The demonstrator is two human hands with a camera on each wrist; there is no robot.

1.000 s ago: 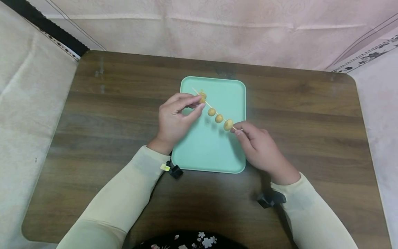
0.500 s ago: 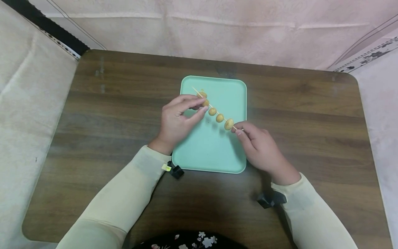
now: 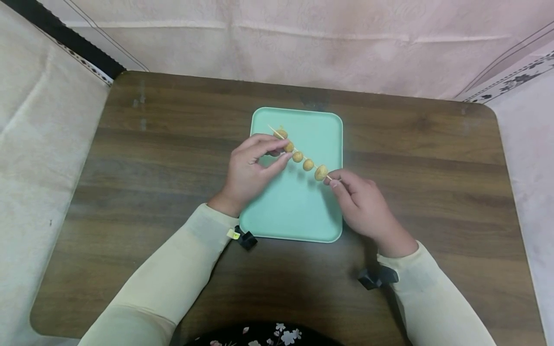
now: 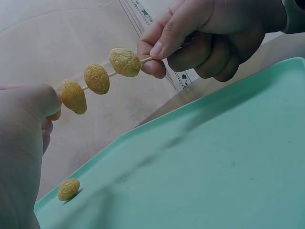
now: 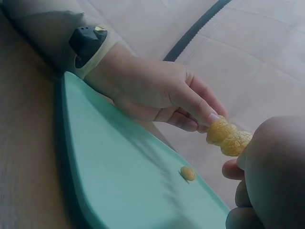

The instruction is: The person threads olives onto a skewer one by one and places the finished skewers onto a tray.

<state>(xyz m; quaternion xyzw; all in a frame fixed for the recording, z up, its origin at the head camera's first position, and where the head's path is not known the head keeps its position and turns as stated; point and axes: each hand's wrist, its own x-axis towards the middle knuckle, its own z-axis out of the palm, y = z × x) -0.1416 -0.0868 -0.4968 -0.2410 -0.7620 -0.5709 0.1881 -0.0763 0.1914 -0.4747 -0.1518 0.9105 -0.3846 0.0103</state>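
A thin wooden skewer (image 3: 273, 129) slants above a mint-green tray (image 3: 298, 226), threaded through several wrinkled yellow balls, such as this one (image 4: 125, 62). They look like small potatoes. Its near end is pinched between thumb and forefinger of my right hand (image 3: 363, 204), just past the largest ball (image 3: 321, 172). Toward the far end, my left hand (image 3: 248, 168) pinches another ball (image 3: 288, 147) on the skewer between thumb and forefinger; the skewer's pointed tip sticks out beyond. A loose yellow ball (image 4: 69, 189) lies on the tray near its far edge, behind the skewer in the head view.
The tray rests on a brown wood-grain table (image 3: 151, 192). Pale cloth (image 3: 277, 43) hangs behind the table and along its sides. Black floral fabric (image 3: 268, 334) shows at the near edge. A small black camera (image 3: 246, 240) sits on the left wrist.
My left hand has moved a little right and nearer along the skewer, bringing its pinched ball closer to the others. My right hand has hardly moved and keeps its pinch.
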